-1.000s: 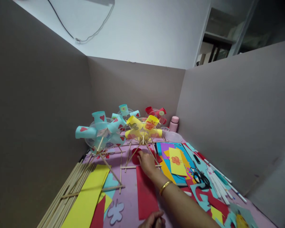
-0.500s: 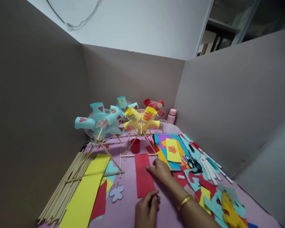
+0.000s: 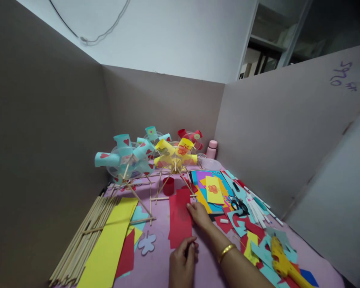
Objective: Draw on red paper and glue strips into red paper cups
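Observation:
Two overlapping red paper strips [image 3: 180,224] lie before me on the purple tabletop, the upper one a little skewed over the lower. At their right edge, my right hand [image 3: 200,216], with a gold bangle on its forearm, pinches the upper strip. My left hand [image 3: 183,256] rests at the near end of the strips with its fingers curled in; whether anything is in them is hidden. Just beyond the strips stand a red paper cylinder [image 3: 168,186] and a stick frame carrying a wheel with yellow paper cups [image 3: 175,156]. A grey flower-shaped cutout [image 3: 147,243] lies to the left.
On the left are a wheel with light-blue cups [image 3: 124,154], wooden sticks [image 3: 81,244] and yellow paper [image 3: 108,244]. Scissors [image 3: 239,205], markers [image 3: 255,210], paper scraps and a yellow glue gun [image 3: 283,262] lie right. A pink bottle [image 3: 211,149] stands behind. Grey partitions enclose the table.
The upper red strip has shifted and turned slightly under my right hand, so the lower strip's left side now shows. My left hand has barely moved. The view has swung slightly to the right.

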Action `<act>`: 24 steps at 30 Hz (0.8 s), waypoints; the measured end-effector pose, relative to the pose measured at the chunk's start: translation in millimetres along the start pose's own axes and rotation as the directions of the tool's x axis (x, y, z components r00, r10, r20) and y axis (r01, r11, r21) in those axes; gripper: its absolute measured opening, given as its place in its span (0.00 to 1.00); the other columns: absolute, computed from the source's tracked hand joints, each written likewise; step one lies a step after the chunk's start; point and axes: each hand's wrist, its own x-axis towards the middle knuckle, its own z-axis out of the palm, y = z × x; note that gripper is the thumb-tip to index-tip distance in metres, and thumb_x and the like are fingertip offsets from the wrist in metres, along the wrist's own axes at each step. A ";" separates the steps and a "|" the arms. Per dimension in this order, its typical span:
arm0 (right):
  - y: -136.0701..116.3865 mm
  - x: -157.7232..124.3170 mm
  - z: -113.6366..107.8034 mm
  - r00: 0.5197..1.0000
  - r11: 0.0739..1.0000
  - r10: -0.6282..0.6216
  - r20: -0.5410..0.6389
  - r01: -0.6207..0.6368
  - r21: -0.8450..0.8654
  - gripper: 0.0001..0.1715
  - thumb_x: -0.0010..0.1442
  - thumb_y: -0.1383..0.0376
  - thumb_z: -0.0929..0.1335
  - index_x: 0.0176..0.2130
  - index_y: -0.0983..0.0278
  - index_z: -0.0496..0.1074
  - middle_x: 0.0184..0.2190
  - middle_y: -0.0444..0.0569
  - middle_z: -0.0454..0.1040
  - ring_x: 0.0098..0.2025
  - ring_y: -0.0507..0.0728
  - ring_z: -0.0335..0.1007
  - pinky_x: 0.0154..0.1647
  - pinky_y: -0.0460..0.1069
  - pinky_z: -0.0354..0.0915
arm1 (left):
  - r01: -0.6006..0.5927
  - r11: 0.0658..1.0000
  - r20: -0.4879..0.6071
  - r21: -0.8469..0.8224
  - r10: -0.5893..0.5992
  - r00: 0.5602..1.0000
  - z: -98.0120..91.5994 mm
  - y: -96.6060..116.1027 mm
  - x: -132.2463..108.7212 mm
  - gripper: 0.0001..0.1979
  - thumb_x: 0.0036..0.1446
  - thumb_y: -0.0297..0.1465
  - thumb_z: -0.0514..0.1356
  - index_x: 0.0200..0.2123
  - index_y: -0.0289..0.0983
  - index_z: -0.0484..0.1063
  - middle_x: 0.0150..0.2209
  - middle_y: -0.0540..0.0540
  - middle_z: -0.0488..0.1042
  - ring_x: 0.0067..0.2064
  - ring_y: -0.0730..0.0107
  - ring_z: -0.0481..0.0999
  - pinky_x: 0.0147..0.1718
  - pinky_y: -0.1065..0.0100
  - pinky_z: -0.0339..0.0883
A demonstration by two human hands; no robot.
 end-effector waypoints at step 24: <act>22.9 -59.4 -24.1 0.988 0.685 -0.096 0.117 -0.020 0.729 0.33 0.44 0.36 0.66 0.18 0.62 0.63 0.08 0.35 0.58 0.11 0.46 0.49 0.15 0.44 0.45 | 0.108 0.993 -0.224 -0.053 -0.117 0.968 -50.4 26.8 36.6 0.21 0.45 0.45 0.62 0.35 0.33 0.76 0.33 0.41 0.81 0.39 0.52 0.79 0.36 0.59 0.73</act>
